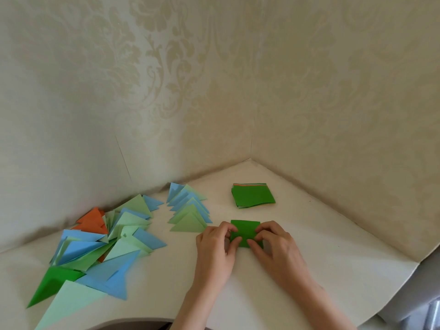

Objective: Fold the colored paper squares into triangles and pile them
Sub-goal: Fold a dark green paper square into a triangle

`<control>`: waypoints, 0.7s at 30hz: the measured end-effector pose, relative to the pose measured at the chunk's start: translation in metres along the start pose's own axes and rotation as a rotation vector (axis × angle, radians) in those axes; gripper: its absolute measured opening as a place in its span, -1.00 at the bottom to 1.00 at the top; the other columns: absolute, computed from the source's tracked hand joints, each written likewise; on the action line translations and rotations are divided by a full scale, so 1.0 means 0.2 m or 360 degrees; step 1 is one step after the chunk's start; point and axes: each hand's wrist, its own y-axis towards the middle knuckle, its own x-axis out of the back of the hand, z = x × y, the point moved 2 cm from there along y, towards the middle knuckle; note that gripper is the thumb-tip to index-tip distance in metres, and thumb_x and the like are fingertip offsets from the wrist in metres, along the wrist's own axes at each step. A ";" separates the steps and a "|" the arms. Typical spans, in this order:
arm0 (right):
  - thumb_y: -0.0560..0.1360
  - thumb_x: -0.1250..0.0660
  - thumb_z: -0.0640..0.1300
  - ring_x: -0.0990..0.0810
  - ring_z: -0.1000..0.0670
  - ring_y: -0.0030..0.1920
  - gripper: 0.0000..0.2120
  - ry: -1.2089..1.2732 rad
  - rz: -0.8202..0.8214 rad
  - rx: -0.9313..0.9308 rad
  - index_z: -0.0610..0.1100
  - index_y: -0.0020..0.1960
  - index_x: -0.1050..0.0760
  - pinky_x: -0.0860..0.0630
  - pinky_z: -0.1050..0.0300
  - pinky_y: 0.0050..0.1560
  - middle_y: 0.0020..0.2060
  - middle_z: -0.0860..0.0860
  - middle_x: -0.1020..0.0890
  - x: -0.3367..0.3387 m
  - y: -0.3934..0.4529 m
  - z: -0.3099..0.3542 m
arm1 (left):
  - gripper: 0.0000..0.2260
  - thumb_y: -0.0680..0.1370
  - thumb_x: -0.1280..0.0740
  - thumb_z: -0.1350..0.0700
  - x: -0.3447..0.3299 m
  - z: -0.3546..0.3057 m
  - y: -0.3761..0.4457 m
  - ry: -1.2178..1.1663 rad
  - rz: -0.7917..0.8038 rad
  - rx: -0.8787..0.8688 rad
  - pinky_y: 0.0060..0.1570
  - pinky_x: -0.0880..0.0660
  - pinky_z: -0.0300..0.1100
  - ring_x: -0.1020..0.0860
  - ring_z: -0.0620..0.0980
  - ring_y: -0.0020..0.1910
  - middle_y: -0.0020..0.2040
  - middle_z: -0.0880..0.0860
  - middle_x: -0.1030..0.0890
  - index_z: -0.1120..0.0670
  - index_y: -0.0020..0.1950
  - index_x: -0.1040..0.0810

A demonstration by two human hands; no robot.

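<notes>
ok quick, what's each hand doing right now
Left hand: fingers curled, pinching the left edge of the dark green paper square.
Right hand: fingers curled, pinching the same square's right edge.

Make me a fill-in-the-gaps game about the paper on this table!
1. Both hands, left hand and right hand, are holding a dark ____ paper square.
2. The stack of unfolded squares lies ____ from the person than the hands.
3. The folded pieces in the row of triangles are light green and ____.

Missing words: green; farther; blue
</notes>
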 end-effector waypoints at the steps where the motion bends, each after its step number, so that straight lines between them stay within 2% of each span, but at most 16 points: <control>1: 0.44 -0.45 -0.03 -0.48 0.18 -0.12 -0.85 -0.0014 -0.0016 0.0010 -0.04 -0.23 -0.54 -0.39 0.22 -0.06 -0.07 0.13 -0.50 0.00 0.00 0.00 | -0.80 0.43 -0.48 0.05 -0.01 0.00 0.00 0.0044 0.0008 0.0008 -0.11 -0.24 -0.21 -0.46 -0.17 -0.17 -0.27 -0.19 -0.49 -0.08 -0.05 -0.50; 7: 0.38 -0.49 -0.04 -0.50 0.08 -0.19 -0.79 -0.0008 -0.0020 -0.0020 -0.03 -0.25 -0.46 -0.47 0.19 -0.15 -0.13 0.12 -0.45 -0.01 0.02 0.01 | -0.72 0.38 -0.50 -0.03 -0.03 0.00 0.01 0.0165 0.0036 0.0080 -0.11 -0.12 -0.21 -0.48 -0.12 -0.14 -0.26 -0.17 -0.48 -0.08 0.01 -0.49; 13: 0.32 -0.54 -0.05 -0.49 0.21 -0.10 -0.81 0.0193 -0.0022 -0.0221 0.02 -0.22 -0.52 -0.35 0.48 -0.11 -0.14 0.19 -0.46 0.00 0.03 0.00 | -0.71 0.40 -0.49 0.00 -0.03 0.00 0.01 0.0076 0.0049 0.0153 -0.07 -0.14 -0.22 -0.45 -0.17 -0.12 -0.25 -0.17 -0.48 -0.11 0.03 -0.47; 16: 0.33 -0.53 -0.08 -0.50 0.22 -0.08 -0.82 0.0223 0.0017 -0.0238 0.03 -0.14 -0.56 -0.35 0.48 -0.08 -0.12 0.20 -0.46 -0.01 0.04 0.01 | -0.70 0.39 -0.51 0.06 -0.02 0.01 0.01 0.0010 0.0030 0.0175 -0.04 -0.21 -0.17 -0.46 -0.17 -0.11 -0.23 -0.17 -0.49 -0.11 0.02 -0.47; 19: 0.33 -0.53 -0.18 -0.49 0.24 -0.04 -0.79 0.0259 0.0029 -0.0244 0.01 -0.09 -0.58 -0.32 0.52 -0.05 -0.11 0.18 -0.48 0.01 0.04 0.00 | -0.68 0.37 -0.52 0.16 -0.02 0.02 0.01 -0.0094 0.0009 0.0184 0.01 -0.40 -0.05 -0.50 -0.16 -0.12 -0.23 -0.17 -0.51 -0.09 -0.01 -0.48; 21: 0.34 -0.52 -0.23 -0.49 0.25 -0.03 -0.77 0.0279 0.0033 -0.0231 0.00 -0.08 -0.59 -0.31 0.53 -0.04 -0.10 0.17 -0.49 0.02 0.03 0.00 | -0.66 0.36 -0.50 0.23 -0.01 0.03 0.01 -0.0165 0.0003 0.0198 0.03 -0.46 -0.02 -0.50 -0.18 -0.11 -0.22 -0.16 -0.52 -0.09 -0.02 -0.48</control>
